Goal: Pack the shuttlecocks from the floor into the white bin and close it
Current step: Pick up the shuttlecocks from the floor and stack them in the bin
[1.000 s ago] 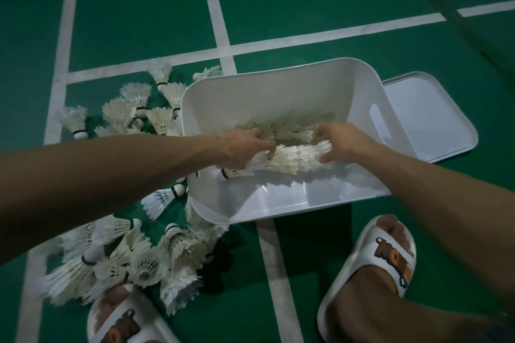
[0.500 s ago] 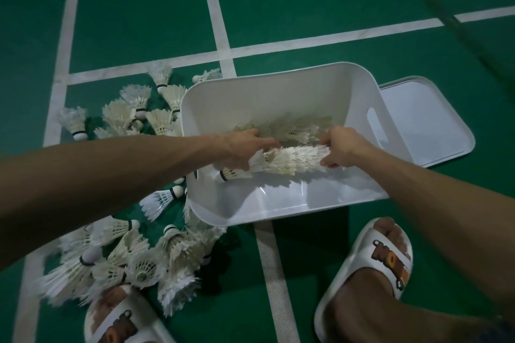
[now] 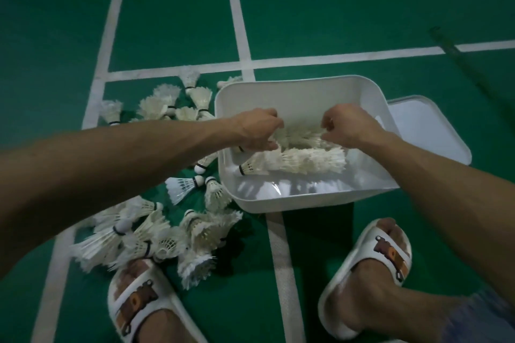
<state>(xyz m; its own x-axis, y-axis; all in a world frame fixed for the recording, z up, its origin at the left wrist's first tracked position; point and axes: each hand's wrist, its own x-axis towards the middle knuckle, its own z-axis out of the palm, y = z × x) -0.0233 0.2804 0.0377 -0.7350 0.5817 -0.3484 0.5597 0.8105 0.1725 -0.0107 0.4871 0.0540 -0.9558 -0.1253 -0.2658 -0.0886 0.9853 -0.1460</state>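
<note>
- The white rectangular plastic bin (image 3: 303,198) is set on the green court floor (image 3: 334,8). The flat white lid (image 3: 429,131) is partly hidden behind its right wall.
- One nested row of white feather shuttlecocks (image 3: 295,161) is laid inside the bin. A rear row is mostly covered.
- The left hand (image 3: 257,129) and right hand (image 3: 347,125) are curled over that rear row. Fingertips are hidden, so the grip cannot be told.
- Some loose shuttlecocks (image 3: 156,234) on the floor left of the bin are masked by the forearm.
</note>
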